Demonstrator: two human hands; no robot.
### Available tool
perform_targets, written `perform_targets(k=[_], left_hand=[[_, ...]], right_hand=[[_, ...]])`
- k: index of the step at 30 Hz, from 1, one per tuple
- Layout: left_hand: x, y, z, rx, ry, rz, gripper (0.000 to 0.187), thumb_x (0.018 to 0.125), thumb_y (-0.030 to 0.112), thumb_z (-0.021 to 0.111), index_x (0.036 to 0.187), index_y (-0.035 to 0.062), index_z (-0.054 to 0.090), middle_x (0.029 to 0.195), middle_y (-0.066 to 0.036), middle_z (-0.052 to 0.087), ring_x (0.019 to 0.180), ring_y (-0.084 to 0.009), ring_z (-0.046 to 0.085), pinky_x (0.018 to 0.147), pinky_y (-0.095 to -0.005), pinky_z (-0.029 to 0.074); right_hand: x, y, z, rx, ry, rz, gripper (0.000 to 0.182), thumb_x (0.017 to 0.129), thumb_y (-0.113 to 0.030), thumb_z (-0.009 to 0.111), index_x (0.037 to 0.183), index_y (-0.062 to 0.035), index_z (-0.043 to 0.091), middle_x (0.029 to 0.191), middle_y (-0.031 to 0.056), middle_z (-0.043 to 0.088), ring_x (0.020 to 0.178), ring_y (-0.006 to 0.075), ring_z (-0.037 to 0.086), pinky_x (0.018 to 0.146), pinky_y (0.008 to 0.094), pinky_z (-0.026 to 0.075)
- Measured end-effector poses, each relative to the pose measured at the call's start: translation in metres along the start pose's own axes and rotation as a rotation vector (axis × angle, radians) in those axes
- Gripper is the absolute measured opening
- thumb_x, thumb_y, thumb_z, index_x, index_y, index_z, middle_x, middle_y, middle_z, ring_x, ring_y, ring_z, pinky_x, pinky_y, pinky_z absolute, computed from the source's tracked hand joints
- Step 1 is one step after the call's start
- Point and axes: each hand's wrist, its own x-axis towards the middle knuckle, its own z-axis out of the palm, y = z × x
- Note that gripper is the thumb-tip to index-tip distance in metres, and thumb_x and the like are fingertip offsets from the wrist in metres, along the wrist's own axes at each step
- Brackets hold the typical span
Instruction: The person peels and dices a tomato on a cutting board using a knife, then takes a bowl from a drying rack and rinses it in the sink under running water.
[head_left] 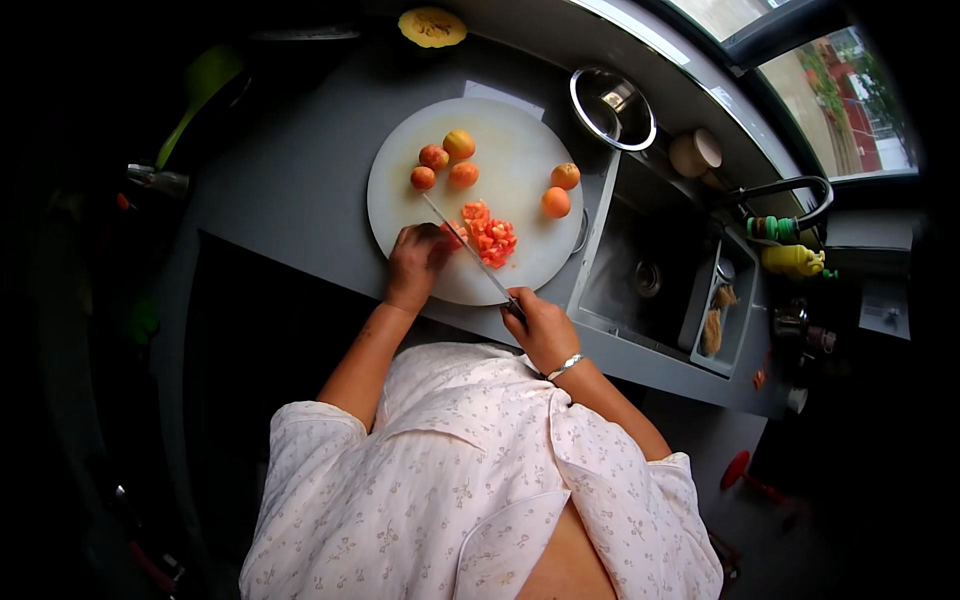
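My right hand [541, 330] is wrapped round the handle of a knife [465, 243], whose long thin blade slants up and left across a round white cutting board [400, 212]. Left of the blade, my left hand [418, 262] has its fingers curled, a bit blurred, against a piece of tomato [454, 234]. Diced tomato [493, 238] lies in a heap just right of the blade. Several whole tomatoes [459, 145] sit together toward the board's far left, and two more tomatoes [556, 203] rest near its right edge.
Right of the board is a sink [630, 285] with a black faucet [800, 187]. A steel bowl [612, 108] stands behind it. A cut yellow melon [432, 28] lies at the back, and a yellow bottle [793, 261] stands beyond the sink. A green ladle [205, 85] is at the left.
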Motion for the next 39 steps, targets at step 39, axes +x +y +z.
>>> perform_targets(k=[39], left_hand=[[-0.011,-0.010,-0.006,-0.026,-0.028,-0.030,0.020,0.075,0.001,0.070,0.093,0.0082,0.066,0.096,-0.011,0.065,0.094,-0.0323,0.061,0.084,-0.0418,0.051]], right_hand=[[0.000,-0.017,0.019,-0.171,-0.057,0.040,0.023,0.093,-0.019,0.061,0.108,-0.0040,0.053,0.078,0.0208,0.066,0.074,0.0405,0.064,0.065,0.0467,0.050]])
